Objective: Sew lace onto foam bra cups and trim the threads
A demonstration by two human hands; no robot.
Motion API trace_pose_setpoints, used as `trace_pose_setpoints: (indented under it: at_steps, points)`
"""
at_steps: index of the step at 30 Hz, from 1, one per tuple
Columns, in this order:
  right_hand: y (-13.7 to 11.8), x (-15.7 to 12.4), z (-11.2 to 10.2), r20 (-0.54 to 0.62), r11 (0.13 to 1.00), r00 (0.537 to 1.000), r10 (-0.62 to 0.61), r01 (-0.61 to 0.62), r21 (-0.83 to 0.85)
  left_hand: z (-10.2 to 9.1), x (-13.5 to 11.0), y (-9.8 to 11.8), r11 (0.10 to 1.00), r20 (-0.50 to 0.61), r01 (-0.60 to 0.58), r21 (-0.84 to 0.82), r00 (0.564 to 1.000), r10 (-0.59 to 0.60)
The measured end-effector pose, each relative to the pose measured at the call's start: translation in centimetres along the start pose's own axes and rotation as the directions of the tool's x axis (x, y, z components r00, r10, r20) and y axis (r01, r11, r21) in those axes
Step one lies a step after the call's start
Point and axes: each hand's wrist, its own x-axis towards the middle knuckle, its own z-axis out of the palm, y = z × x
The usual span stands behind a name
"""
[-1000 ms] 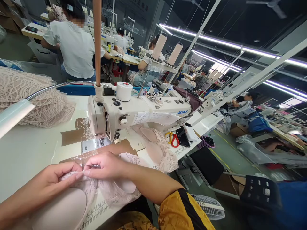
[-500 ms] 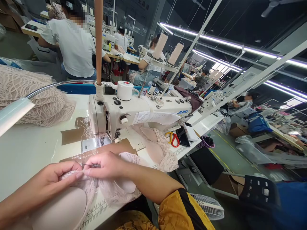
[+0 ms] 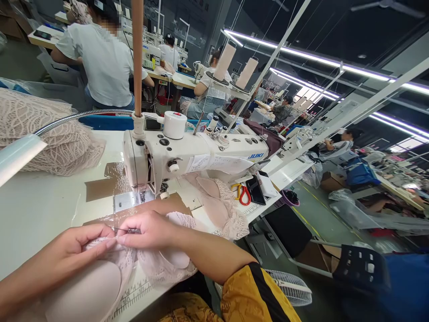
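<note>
A pale pink lace bra with smooth moulded cups [image 3: 87,288] lies across the front edge of the sewing table. My left hand [image 3: 78,248] is closed, pinching the bra's lace edge between thumb and forefinger. Right against its fingertips, my right hand [image 3: 147,230] is closed too. From the right hand's curled fingers a thin dark pointed metal tool [image 3: 134,231] sticks out to the left; its exact kind is unclear. Just beyond both hands stands a white sewing machine [image 3: 157,158], its metal needle plate [image 3: 126,202] bare of fabric.
Another lace bra [image 3: 217,208] lies under the machine arm. Red-handled scissors [image 3: 245,195] and a dark phone-like device [image 3: 255,190] are at the right. A lace pile [image 3: 43,134] and a lamp [image 3: 22,156] stand left. Co-workers [image 3: 100,62] sit at machines beyond.
Both hands stay almost in place, fingertips together on the lace. The pointed tool tilts slightly, its tip a little higher. The view has shifted very slightly.
</note>
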Motion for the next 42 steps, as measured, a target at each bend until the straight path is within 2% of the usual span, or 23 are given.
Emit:
trace_pose_setpoints:
  at_steps: [6, 42]
  points:
    - [0.11, 0.07, 0.02, 0.007, 1.000, 1.000, -0.003, 0.003, -0.003, -0.19, -0.01, -0.14, 0.999, 0.032, -0.023, 0.027, 0.999, 0.022]
    - [0.10, 0.04, 0.14, -0.007, 1.000, 1.000, -0.004, 0.004, -0.008, -0.14, -0.04, -0.45, 1.000, 0.026, 0.000, 0.024, 1.000, 0.000]
